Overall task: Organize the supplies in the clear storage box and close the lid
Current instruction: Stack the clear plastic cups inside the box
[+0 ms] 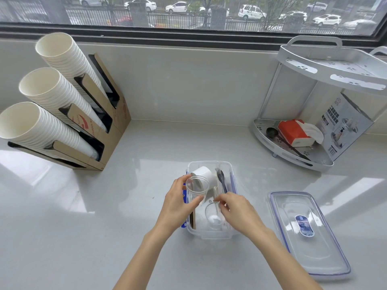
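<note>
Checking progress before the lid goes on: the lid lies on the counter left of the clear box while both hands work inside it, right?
Not quite. The head view shows the lid lying on the counter right of the clear box. Left hand and right hand do work inside it.

I see both bare arms reaching forward, close side by side. My left hand (178,204) is turned on its side, thumb and fingers curled round and gripping. My right hand (234,208) is palm down, its thumb and first finger pinched together at the tips.
</note>
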The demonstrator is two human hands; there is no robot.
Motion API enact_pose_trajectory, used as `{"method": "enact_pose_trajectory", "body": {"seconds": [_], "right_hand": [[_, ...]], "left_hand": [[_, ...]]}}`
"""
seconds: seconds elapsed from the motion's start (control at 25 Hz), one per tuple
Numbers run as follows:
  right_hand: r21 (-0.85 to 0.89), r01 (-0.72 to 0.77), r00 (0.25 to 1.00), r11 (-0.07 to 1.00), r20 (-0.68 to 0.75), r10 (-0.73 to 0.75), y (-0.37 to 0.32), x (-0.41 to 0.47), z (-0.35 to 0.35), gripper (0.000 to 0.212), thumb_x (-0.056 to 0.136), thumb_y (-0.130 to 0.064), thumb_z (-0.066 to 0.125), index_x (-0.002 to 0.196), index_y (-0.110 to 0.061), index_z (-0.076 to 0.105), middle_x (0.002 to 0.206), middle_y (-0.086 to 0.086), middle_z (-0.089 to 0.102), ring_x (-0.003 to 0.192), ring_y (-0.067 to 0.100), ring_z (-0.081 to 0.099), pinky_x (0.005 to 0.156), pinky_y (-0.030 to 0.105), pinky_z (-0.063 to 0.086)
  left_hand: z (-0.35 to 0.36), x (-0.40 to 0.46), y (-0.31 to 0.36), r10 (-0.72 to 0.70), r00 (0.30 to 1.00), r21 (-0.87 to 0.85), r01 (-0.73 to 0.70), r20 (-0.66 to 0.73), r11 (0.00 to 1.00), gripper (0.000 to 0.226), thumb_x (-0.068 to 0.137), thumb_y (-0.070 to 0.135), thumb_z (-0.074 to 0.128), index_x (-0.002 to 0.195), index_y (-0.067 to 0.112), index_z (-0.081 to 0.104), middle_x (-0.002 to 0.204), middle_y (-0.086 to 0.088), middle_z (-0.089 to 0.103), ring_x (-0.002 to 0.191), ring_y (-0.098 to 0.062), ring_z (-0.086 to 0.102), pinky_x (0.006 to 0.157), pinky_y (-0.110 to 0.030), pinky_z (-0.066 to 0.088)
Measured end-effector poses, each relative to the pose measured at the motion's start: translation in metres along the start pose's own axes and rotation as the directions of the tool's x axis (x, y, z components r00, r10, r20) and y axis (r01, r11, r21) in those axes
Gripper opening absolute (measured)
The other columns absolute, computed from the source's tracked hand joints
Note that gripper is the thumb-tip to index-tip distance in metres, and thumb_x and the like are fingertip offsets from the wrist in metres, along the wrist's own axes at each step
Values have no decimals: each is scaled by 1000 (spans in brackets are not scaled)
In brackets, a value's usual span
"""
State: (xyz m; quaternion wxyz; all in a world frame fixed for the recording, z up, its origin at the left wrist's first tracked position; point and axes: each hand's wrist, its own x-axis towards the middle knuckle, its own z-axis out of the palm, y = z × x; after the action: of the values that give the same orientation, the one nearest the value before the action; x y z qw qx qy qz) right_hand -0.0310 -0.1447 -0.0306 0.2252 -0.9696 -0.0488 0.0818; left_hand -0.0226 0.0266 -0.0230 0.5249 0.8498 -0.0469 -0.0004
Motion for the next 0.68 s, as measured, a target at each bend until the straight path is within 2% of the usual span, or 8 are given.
{"method": "enact_pose_trajectory", "body": {"seconds": [0.08, 0.16, 0.24, 0.32, 0.36, 0.44, 0.52, 0.68], "right_hand": [[106, -28, 998, 994, -55, 34, 4, 0, -15, 28, 90, -13, 45, 110, -18, 64, 102, 4, 67, 92, 20, 60, 82, 27, 45], [267, -43, 981, 963, -173, 91, 5, 1, -37, 23, 88, -10, 50, 100, -16, 68, 88, 2, 69, 78, 15, 59, 70, 11, 44], [435, -18, 950, 900, -272, 150, 2, 4, -59, 21, 85, -8, 53, 91, -21, 69, 77, -3, 67, 70, 5, 60, 60, 0, 40], [514, 43, 935, 857, -322, 146, -7, 8, -75, 22, 85, -8, 54, 86, -26, 66, 72, -11, 65, 62, -10, 58, 58, -4, 39], [520, 67, 935, 852, -330, 128, -13, 11, -79, 22, 85, -8, 54, 85, -27, 65, 71, -12, 65, 59, -13, 57, 58, -4, 39], [513, 79, 944, 855, -314, 102, -24, 16, -80, 21, 85, -8, 53, 87, -25, 66, 73, -8, 65, 61, -7, 58, 57, -2, 41], [487, 55, 959, 871, -269, 91, -31, 21, -72, 20, 85, -10, 54, 92, -21, 68, 77, -4, 65, 66, 1, 57, 57, 1, 41], [412, 16, 982, 911, -176, 62, -29, 23, -49, 20, 85, -14, 52, 96, -20, 68, 80, -4, 63, 65, 0, 54, 56, -1, 39]], "left_hand": [[-1, 0, 0, -10, 1000, 1, 10, -1, 1000, 54, 77, 21, 67, 125, 22, 43, 116, 13, 47, 101, -6, 48, 72, -2, 38], [-2, 0, 1, -20, 1000, -2, 20, 4, 1000, 54, 77, 21, 67, 125, 22, 42, 117, 13, 46, 102, -6, 47, 75, -7, 36], [0, -1, 2, -22, 1000, -14, 22, 19, 1000, 53, 78, 20, 67, 125, 23, 43, 117, 14, 45, 102, -4, 47, 73, -3, 37], [4, -2, 5, -18, 999, -21, 19, 44, 1000, 54, 78, 20, 66, 125, 24, 42, 117, 15, 44, 104, -4, 46, 76, -5, 37], [5, -3, 7, -16, 998, -19, 18, 58, 1000, 55, 78, 21, 66, 126, 23, 41, 117, 15, 44, 105, -4, 46, 81, -10, 36], [9, -4, 10, -14, 997, -18, 16, 79, 1000, 56, 78, 22, 65, 128, 22, 40, 117, 16, 42, 108, -3, 44, 88, -18, 35], [10, -6, 11, -9, 996, -22, 11, 85, 1000, 56, 78, 23, 65, 128, 21, 40, 117, 16, 42, 108, -3, 44, 89, -18, 34], [9, -7, 11, -9, 997, -32, 12, 80, 999, 55, 77, 23, 66, 127, 20, 42, 115, 14, 45, 106, -5, 47, 87, -18, 38]]}}
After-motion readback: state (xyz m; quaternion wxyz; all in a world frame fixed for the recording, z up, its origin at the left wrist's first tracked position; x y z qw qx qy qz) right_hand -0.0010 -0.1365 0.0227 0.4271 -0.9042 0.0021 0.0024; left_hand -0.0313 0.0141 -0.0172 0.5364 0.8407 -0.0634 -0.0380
